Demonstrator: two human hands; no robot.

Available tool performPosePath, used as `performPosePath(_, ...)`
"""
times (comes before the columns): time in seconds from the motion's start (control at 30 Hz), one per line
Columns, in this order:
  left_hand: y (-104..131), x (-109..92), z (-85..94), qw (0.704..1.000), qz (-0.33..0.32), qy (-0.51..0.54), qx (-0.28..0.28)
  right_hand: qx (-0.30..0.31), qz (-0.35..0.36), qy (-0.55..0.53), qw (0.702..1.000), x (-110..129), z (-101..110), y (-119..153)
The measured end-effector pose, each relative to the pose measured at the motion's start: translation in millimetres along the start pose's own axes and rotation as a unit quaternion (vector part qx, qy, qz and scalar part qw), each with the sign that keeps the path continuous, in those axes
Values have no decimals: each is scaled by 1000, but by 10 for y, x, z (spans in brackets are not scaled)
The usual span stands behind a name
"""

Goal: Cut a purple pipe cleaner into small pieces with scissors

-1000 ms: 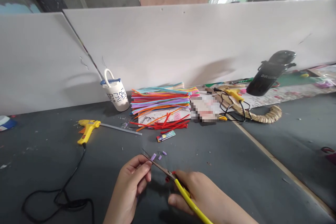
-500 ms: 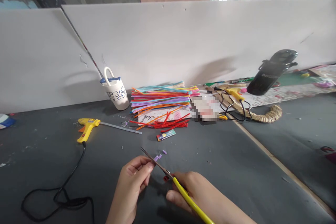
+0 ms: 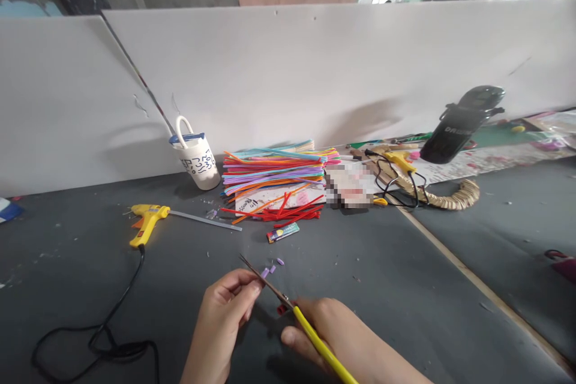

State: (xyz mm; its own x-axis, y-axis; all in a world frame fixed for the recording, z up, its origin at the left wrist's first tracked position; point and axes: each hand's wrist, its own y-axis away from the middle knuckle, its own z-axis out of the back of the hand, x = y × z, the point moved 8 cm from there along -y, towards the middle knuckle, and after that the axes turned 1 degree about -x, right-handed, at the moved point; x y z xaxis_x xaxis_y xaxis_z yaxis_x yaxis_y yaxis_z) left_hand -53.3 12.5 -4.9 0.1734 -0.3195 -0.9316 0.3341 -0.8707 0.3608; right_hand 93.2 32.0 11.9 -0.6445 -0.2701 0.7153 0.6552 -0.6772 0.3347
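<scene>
My right hand [image 3: 326, 330] is closed around a pair of scissors [image 3: 310, 336] with yellow handles, its narrow blades pointing up and left. Beside the blades, my left hand [image 3: 231, 303] pinches with thumb and forefinger. A short purple piece [image 3: 265, 273] shows at its fingertips, against the blade; how much of it the fingers cover is hidden. Two loose purple bits [image 3: 280, 261] lie on the table just beyond. Under the scissors' pivot is a small dark red thing [image 3: 281, 309] that I cannot make out.
A bundle of coloured pipe cleaners [image 3: 274, 171] and loose red ones [image 3: 297, 214] lie ahead, with a small box [image 3: 282, 233] nearer. Left is a yellow glue gun [image 3: 148, 222] with trailing cord [image 3: 114, 306]. Behind stand a white cup [image 3: 200, 162] and tilted black bottle [image 3: 454, 132].
The view has shifted slightly, so everything sits a little further left. Both hands and the scissors keep nearly the same pose, with the blades by the left fingertips.
</scene>
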Motion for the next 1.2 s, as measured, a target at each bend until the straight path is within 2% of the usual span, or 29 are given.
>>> performPosePath(0.43,-57,117,-34,998,41,42,9,16,-47,-45,998,-152,-141,-67)
performPosePath(0.53,-42,159,-95,996,62,36,52,-27,-30,-79,996,-139,-41,-76)
performPosePath(0.67,45,223,-279,987,91,14,134,-110,-6,-158,981,-111,142,-70)
performPosePath(0.77,104,278,-387,980,114,12,164,-124,15,-174,977,-70,170,-59)
performPosePath(1.07,116,318,-450,978,130,15,161,-146,39,-166,974,-57,181,-56)
performPosePath(1.2,79,239,-336,987,107,-3,123,-137,33,-165,976,-94,222,-51)
